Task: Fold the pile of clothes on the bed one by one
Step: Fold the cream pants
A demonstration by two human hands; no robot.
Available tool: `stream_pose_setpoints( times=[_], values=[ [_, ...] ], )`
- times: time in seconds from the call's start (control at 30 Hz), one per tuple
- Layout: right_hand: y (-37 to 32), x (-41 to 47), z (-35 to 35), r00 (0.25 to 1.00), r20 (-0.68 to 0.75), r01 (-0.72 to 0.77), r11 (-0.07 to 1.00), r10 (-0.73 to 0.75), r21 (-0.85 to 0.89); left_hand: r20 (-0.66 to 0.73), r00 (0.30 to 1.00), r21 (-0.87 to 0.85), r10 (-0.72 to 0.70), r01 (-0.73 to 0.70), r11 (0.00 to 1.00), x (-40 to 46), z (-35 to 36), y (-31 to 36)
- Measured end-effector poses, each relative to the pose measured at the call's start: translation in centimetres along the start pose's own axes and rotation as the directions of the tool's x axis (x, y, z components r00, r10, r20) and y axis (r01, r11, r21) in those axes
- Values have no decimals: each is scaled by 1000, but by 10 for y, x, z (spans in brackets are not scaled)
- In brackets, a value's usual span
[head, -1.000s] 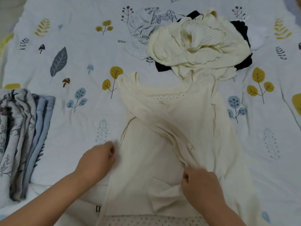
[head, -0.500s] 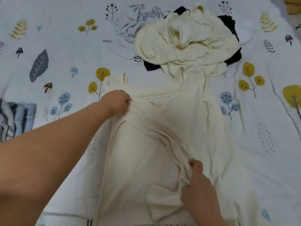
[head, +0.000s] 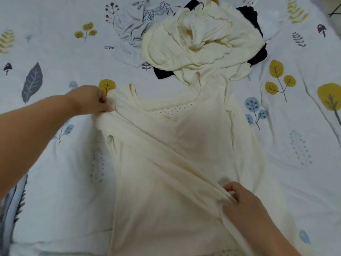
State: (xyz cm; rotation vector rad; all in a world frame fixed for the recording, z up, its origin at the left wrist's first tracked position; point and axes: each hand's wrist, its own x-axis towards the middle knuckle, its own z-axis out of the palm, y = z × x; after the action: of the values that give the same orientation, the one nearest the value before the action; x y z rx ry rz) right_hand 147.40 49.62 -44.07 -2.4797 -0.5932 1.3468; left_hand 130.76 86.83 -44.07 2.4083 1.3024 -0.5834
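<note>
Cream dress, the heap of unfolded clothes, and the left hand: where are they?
cream dress (head: 193, 148), head view, chest panel
heap of unfolded clothes (head: 193, 43), head view, top cream garment
left hand (head: 92, 100), head view, back of hand

Open bed (head: 55, 200) is left on both sides of the cream garment (head: 166, 191); the far side is blocked by the clothes pile (head: 199, 43)

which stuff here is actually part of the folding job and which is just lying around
Part of the job:
- cream garment, spread flat
- left hand, gripping its upper left edge
- right hand, gripping its diagonal fold
- unfolded pile beyond it

Lying about:
- printed bedsheet
- folded striped fabric at the left edge
</note>
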Motion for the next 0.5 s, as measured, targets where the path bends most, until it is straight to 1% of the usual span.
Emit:
stream_pose_setpoints(
  times=[0.03,0.07,0.1,0.17,0.23,0.27,0.33,0.37,0.4,0.43,0.47,0.5],
  values=[
    [-2,-1,4,999,-43,18,981,-27,-192,-31,1000,41,-4,5,999,0,8,-1],
    [-3,-2,9,994,-76,49,940,-79,-337,-60,998,47,0,3,999,-1,16,-1],
    [-2,-2,15,990,-95,59,915,-106,-399,-83,997,37,-1,4,999,-2,23,1],
    [1,0,20,985,-130,50,906,-115,-420,-77,997,44,8,-4,999,-5,35,8],
    [4,1,20,986,-145,22,932,-80,-362,-85,995,98,44,-36,995,-9,47,13],
    [5,2,19,988,-139,28,961,-69,-277,-135,989,126,65,-48,991,-9,51,13],
    [7,3,14,992,-112,62,998,-62,-3,-274,960,150,63,-22,988,-10,56,8],
    [8,4,13,992,-113,74,994,-65,81,-329,943,158,44,9,987,-10,57,5],
    [11,6,15,988,-134,93,991,-81,93,-377,926,170,30,37,985,-11,58,4],
    [12,8,19,976,-191,112,994,-107,13,-419,908,176,23,56,983,-12,58,3],
    [14,11,23,937,-300,137,978,-180,-158,-459,888,171,33,52,984,-13,58,5],
    [16,14,29,869,-421,130,941,-260,-312,-495,867,158,59,23,987,-17,59,10]
  ],
)
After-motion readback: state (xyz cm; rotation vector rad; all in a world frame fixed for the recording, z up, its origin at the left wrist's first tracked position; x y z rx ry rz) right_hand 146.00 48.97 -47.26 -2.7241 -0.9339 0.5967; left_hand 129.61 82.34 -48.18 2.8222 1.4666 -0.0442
